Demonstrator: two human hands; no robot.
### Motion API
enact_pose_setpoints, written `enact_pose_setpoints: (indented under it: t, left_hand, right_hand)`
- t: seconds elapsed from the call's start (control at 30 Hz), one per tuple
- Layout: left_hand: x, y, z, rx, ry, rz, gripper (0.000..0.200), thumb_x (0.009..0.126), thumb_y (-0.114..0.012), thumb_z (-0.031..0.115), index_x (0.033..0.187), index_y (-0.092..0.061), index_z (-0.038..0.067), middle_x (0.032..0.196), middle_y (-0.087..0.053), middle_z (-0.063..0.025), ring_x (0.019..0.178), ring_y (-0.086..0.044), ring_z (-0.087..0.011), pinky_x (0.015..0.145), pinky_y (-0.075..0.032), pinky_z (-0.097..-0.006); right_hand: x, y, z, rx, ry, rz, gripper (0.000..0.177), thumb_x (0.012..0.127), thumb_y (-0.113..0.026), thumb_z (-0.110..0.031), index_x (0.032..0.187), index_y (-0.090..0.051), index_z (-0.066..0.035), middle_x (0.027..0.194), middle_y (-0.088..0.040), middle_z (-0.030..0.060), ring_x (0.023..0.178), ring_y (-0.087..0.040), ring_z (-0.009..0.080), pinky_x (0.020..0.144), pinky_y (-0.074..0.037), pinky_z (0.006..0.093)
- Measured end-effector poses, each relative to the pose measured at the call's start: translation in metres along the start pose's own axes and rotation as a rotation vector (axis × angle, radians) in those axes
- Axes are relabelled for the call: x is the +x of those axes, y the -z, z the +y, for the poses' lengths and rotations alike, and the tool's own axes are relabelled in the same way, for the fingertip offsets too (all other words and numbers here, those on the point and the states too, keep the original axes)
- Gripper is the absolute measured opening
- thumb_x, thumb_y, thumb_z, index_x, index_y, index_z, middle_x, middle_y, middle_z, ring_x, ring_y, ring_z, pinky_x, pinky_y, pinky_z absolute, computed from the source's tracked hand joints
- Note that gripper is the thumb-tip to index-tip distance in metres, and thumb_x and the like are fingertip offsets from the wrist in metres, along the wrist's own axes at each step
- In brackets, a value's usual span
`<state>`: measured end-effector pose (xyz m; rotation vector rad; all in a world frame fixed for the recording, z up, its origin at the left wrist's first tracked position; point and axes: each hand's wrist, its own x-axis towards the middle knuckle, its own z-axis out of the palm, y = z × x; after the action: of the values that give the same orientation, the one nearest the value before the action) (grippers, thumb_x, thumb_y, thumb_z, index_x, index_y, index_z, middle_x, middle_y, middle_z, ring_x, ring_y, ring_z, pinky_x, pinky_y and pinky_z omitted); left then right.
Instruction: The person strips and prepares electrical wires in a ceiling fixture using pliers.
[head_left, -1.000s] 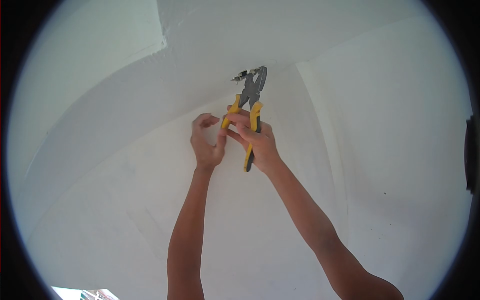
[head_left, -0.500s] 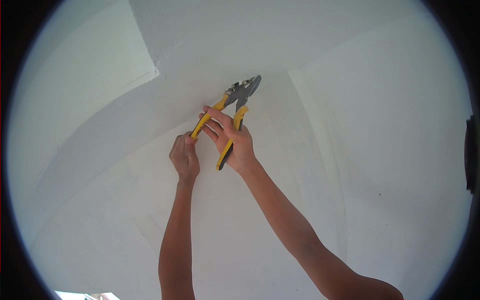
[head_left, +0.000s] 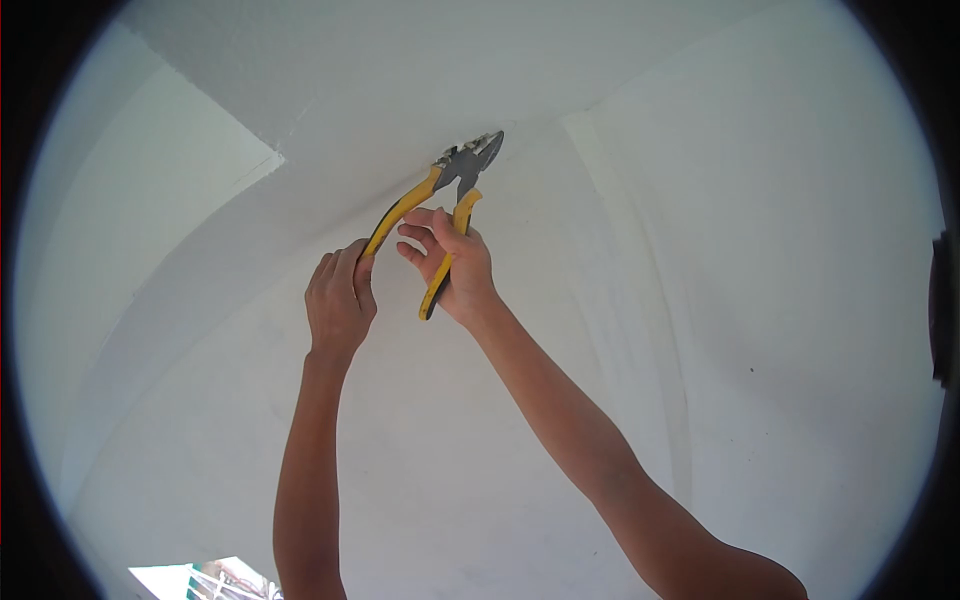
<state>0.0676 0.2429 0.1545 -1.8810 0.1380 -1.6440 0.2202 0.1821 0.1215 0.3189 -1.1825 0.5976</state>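
Yellow-and-black handled pliers [head_left: 462,172] are raised to the white ceiling, their dark metal jaws against a rough, broken patch [head_left: 450,155] with pale bits along it. My left hand [head_left: 338,298] is closed round the lower end of the left handle. My right hand [head_left: 455,262] has the other handle between its thumb and palm, while its remaining fingers are spread near the left handle. The two handles stand apart. What exactly the jaws touch is too small to make out.
A pale wall [head_left: 780,300] curves up to the ceiling [head_left: 380,80] around my arms. The corner of a ceiling ledge [head_left: 270,160] juts in at the left. At the bottom left is a bright opening [head_left: 210,580] with thin light-coloured lines in it.
My left hand has shifted left and wrapped further round its handle. The handles have spread wider, and the whole view has tilted slightly.
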Motion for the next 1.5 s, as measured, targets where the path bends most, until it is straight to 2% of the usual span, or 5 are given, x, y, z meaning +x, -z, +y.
enact_pose_setpoints:
  t: [0.4,0.67,1.0,1.27,1.5]
  left_hand:
    - [0.013,0.002,0.023,-0.095,0.338,-0.346,0.021,0.096,-0.054,0.011,0.111,-0.056,-0.003,0.079,-0.061,-0.013,0.069,-0.059,-0.0281,0.064,-0.047,-0.0393]
    - [0.051,0.068,0.084,0.21,0.468,-0.672,0.083,0.054,-0.09,0.039,0.106,-0.044,-0.008,0.09,-0.057,-0.0167,0.077,-0.063,-0.0265,0.068,-0.053,-0.037]
    - [0.042,0.064,0.106,0.202,0.554,-0.691,0.076,0.055,-0.087,0.042,0.1,-0.048,-0.005,0.071,-0.06,-0.0115,0.059,-0.063,-0.0255,0.054,-0.051,-0.0327]
    - [0.056,0.064,0.029,-0.09,0.538,-0.532,0.034,0.101,-0.045,0.029,0.113,-0.05,-0.002,0.072,-0.056,-0.016,0.062,-0.053,-0.0233,0.067,-0.046,-0.0386]
    - [0.038,0.073,0.062,-0.026,0.348,-0.597,0.064,0.08,-0.076,0.037,0.116,-0.044,-0.004,0.085,-0.06,-0.0133,0.064,-0.056,-0.0253,0.071,-0.049,-0.0373]
  right_hand:
    - [0.003,-0.002,0.005,0.227,0.008,-0.237,0.042,0.097,-0.056,-0.043,0.112,-0.061,-0.004,0.115,-0.061,0.0108,0.114,-0.052,0.0221,0.103,-0.039,0.0429]
    - [0.0,-0.042,0.008,0.204,-0.053,-0.37,0.047,0.091,-0.051,-0.037,0.122,-0.053,-0.002,0.119,-0.058,0.0136,0.114,-0.052,0.0251,0.099,-0.039,0.0422]
    - [-0.017,-0.034,-0.005,0.156,-0.141,-0.22,0.037,0.094,-0.053,-0.034,0.11,-0.059,-0.002,0.113,-0.062,0.0146,0.108,-0.058,0.0256,0.092,-0.044,0.0424]
    - [0.002,-0.049,0.008,0.201,-0.003,-0.312,0.061,0.099,-0.048,-0.052,0.127,-0.06,0.001,0.134,-0.055,0.0116,0.128,-0.047,0.0289,0.106,-0.037,0.0437]
    - [-0.002,-0.04,0.007,0.29,-0.045,-0.397,0.057,0.101,-0.043,-0.049,0.124,-0.062,-0.001,0.125,-0.059,0.0133,0.124,-0.049,0.0291,0.103,-0.039,0.0422]
